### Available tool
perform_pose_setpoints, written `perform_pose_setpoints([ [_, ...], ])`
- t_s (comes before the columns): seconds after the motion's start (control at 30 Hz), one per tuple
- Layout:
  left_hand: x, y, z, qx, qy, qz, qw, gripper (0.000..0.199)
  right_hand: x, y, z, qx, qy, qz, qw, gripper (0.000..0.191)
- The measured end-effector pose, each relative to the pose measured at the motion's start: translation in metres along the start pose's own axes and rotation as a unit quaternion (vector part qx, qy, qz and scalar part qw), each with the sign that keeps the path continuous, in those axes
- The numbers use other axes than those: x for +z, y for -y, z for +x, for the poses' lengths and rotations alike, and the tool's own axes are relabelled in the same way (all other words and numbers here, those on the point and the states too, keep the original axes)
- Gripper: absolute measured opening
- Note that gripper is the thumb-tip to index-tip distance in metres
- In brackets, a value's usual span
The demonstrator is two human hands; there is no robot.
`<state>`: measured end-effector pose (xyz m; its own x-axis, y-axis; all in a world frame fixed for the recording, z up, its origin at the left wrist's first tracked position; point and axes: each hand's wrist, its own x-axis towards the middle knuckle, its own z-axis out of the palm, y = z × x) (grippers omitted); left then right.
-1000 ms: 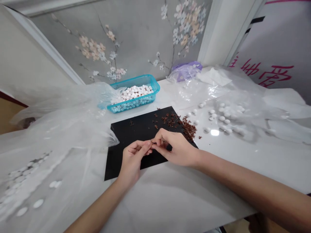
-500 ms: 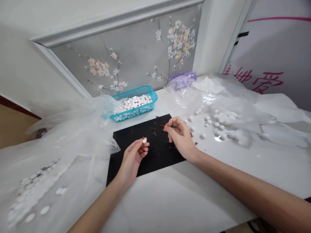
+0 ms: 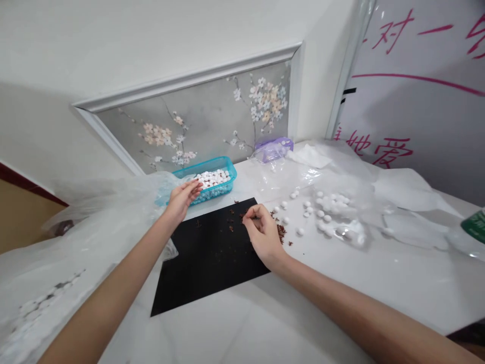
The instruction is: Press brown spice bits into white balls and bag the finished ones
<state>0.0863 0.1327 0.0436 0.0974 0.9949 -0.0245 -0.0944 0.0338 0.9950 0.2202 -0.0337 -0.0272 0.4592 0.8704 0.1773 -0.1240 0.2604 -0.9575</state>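
Observation:
A blue plastic basket (image 3: 227, 188) full of small white balls with brown bits stands by the wall. My left hand (image 3: 183, 198) reaches over its near left edge, fingers together; whether a ball is between them is hidden. On the right part of a black board (image 3: 204, 263), my right hand (image 3: 262, 230) is closed in a pinch near small brown pieces (image 3: 231, 221). What its fingertips hold is too small to make out. A pile of brown pieces (image 3: 281, 232) lies beside that hand, and loose white balls (image 3: 286, 220) are scattered to its right.
Clear plastic bags cover the left side, with white balls (image 3: 38, 308) at lower left. Another clear bag (image 3: 341, 202) holds white balls at right. A purple item (image 3: 275, 149) lies by the wall. A bottle with a green label (image 3: 475, 226) is at the right edge.
My left hand has moved up and away from the board to the basket; the white ball it pinched no longer shows. My right hand stays pinched over the board. The camera view has shifted upward.

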Motion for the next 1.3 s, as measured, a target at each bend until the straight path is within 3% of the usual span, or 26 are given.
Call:
perform_pose_setpoints([
  [0.13,-0.006,-0.006,0.010,0.006,-0.015,0.056,0.998,0.009,0.001,0.004,-0.001,0.025,-0.015,0.011,1.000,0.010],
  [0.27,-0.017,-0.024,-0.004,0.019,-0.006,0.087,0.996,0.023,0.001,0.009,0.001,0.087,-0.052,0.049,0.994,0.015],
  [0.37,-0.040,-0.039,-0.023,0.051,0.009,0.130,0.990,0.026,-0.001,0.013,0.001,0.121,-0.078,0.048,0.988,0.016],
  [0.43,-0.060,-0.043,-0.034,0.082,0.044,0.214,0.972,0.031,-0.001,0.014,-0.001,0.129,-0.077,0.037,0.988,0.015],
  [0.5,-0.078,-0.041,-0.040,0.124,0.093,0.377,0.913,0.040,0.000,0.012,-0.004,0.128,-0.064,0.024,0.989,0.015],
  [0.57,-0.088,-0.033,-0.039,0.202,0.124,0.560,0.794,0.045,0.002,0.008,-0.009,0.122,-0.046,0.016,0.991,0.015],
  [0.6,-0.089,-0.027,-0.036,0.232,0.130,0.607,0.749,0.045,0.003,0.005,-0.011,0.118,-0.037,0.014,0.992,0.016],
  [0.67,-0.086,-0.016,-0.025,0.269,0.155,0.655,0.689,0.045,0.005,-0.001,-0.014,0.109,-0.024,0.006,0.994,0.017],
  [0.73,-0.078,-0.007,-0.008,0.271,0.164,0.675,0.666,0.040,0.005,-0.004,-0.016,0.097,-0.009,-0.012,0.995,0.018],
  [0.87,-0.067,-0.002,0.027,0.256,0.157,0.697,0.651,0.014,0.002,-0.003,-0.012,0.065,0.004,-0.041,0.997,0.018],
  [1.13,-0.076,-0.013,0.052,0.299,0.174,0.657,0.670,0.027,0.001,-0.007,-0.004,0.054,-0.006,-0.074,0.996,0.012],
  [1.3,-0.077,-0.008,0.054,0.297,0.214,0.658,0.657,0.022,-0.001,-0.010,-0.005,0.035,0.023,-0.101,0.994,0.011],
])
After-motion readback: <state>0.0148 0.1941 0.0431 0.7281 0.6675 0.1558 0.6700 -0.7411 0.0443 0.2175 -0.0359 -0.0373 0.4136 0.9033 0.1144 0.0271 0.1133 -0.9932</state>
